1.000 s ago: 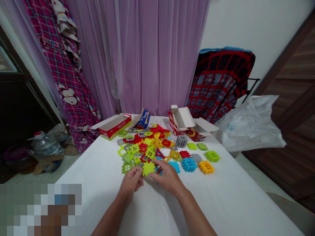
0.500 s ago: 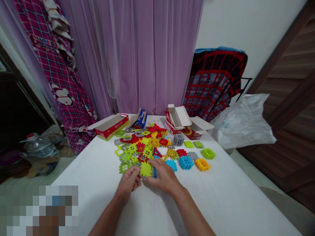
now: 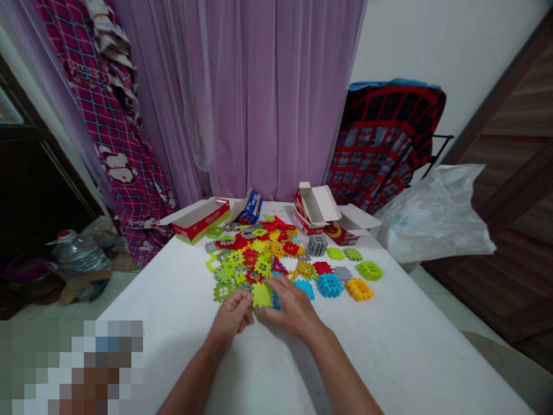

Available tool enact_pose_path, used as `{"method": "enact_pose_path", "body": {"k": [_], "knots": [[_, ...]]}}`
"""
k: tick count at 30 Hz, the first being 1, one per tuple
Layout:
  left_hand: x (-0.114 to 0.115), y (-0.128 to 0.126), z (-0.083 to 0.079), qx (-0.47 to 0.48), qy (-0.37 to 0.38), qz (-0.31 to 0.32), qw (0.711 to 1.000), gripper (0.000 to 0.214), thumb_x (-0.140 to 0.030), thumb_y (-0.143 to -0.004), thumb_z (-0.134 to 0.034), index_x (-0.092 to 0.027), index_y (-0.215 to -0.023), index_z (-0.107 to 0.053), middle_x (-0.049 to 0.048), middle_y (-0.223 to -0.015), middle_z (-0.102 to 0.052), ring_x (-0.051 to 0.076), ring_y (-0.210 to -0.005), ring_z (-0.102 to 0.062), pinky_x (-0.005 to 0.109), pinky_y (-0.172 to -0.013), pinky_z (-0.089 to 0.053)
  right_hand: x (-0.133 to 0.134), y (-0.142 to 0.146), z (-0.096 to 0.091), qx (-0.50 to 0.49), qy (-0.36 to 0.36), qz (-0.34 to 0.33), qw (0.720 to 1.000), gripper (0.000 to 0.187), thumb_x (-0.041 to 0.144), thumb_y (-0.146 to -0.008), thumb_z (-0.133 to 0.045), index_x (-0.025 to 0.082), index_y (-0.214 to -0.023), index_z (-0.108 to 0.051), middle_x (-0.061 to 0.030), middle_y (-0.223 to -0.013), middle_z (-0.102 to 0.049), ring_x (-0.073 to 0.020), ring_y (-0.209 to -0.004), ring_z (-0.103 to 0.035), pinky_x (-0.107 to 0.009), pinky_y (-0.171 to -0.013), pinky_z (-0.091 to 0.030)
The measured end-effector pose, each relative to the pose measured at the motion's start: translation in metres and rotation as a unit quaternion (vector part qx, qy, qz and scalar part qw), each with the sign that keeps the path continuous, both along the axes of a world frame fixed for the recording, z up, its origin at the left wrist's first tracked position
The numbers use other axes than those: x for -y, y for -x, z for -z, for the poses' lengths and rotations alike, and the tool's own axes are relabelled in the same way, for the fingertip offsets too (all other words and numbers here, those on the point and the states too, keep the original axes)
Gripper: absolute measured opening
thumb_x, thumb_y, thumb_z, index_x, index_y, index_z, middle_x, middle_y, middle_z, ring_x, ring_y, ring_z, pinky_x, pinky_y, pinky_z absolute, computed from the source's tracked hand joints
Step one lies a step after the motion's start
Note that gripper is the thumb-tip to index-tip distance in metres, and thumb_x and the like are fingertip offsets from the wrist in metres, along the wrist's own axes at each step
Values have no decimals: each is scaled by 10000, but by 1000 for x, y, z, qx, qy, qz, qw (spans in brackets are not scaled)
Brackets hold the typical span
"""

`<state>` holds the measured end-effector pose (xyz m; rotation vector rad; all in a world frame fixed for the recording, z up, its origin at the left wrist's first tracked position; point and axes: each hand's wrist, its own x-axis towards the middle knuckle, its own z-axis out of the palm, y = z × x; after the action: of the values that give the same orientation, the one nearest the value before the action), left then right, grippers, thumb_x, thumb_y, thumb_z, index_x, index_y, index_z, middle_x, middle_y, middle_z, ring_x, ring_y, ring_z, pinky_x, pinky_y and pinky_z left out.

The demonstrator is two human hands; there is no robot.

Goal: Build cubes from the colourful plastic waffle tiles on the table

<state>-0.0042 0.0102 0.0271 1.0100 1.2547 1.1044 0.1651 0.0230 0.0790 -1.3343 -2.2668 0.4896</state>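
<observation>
A yellow-green square plastic building tile [image 3: 261, 295] with notched edges is between my hands, at the near side of a heap of tiles. My left hand [image 3: 233, 316] pinches its left edge between thumb and fingertips. On the other side my right hand [image 3: 294, 306] curls, thumb below and fingers above, around a blue tile [image 3: 276, 300] that sits against the green one. Whether the two are joined is hard to see, as my fingers cover part of the blue tile. A green window-style tile [image 3: 223, 292] lies just left of them.
A mixed heap of red, green, yellow and grey tiles [image 3: 250, 256] spreads beyond my hands. To the right stand stacks: blue [image 3: 330, 285], orange [image 3: 360, 289], green [image 3: 370, 270], grey [image 3: 317, 246]. Opened boxes [image 3: 203, 222] line the back; a plastic bag [image 3: 436, 213] hangs at the right edge.
The whole view has shifted slightly, with everything appearing a little further right. My hands keep nearly the same grip on the tiles.
</observation>
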Motion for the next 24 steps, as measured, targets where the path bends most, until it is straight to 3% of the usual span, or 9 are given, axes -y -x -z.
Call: {"method": "enact_pose_path", "body": {"k": [7,11,16,24], "knots": [[1,0,-1,-2,-8,3,1000,479,-639,-643,-646,-195,-784,-537,-76,-432,-545,30,-294,-289,159,-312,-201,-3,-4,4,7,-16,-18,1000,552,192,-732,-641,233,-1278,-569,-65,-1219,-602,-217,-1128,-553,-314,-950,-448],[-1,0,1,17,-2,-22,1000,483,-618,-617,-676,-197,-803,-531,-75,-433,-553,36,-296,-307,158,-309,-203,-3,-1,5,9,-20,12,1000,601,204,-749,-629,213,-1336,-497,-80,-1240,-591,-220,-1137,-551,-328,-951,-447],[-3,-1,0,33,15,-63,997,503,-611,-589,-694,-200,-821,-521,-76,-421,-558,41,-281,-318,158,-305,-180,1,7,4,17,-32,70,997,395,311,-758,-659,191,-1130,-604,-67,-1080,-646,-230,-1022,-599,-342,-873,-470],[-3,0,0,67,4,-43,997,469,-590,-590,-717,-204,-742,-498,-74,-419,-555,33,-288,-330,152,-314,-194,5,16,13,8,-73,103,992,442,385,-743,-692,202,-1136,-608,-73,-1108,-647,-238,-1039,-597,-325,-862,-472]]}}
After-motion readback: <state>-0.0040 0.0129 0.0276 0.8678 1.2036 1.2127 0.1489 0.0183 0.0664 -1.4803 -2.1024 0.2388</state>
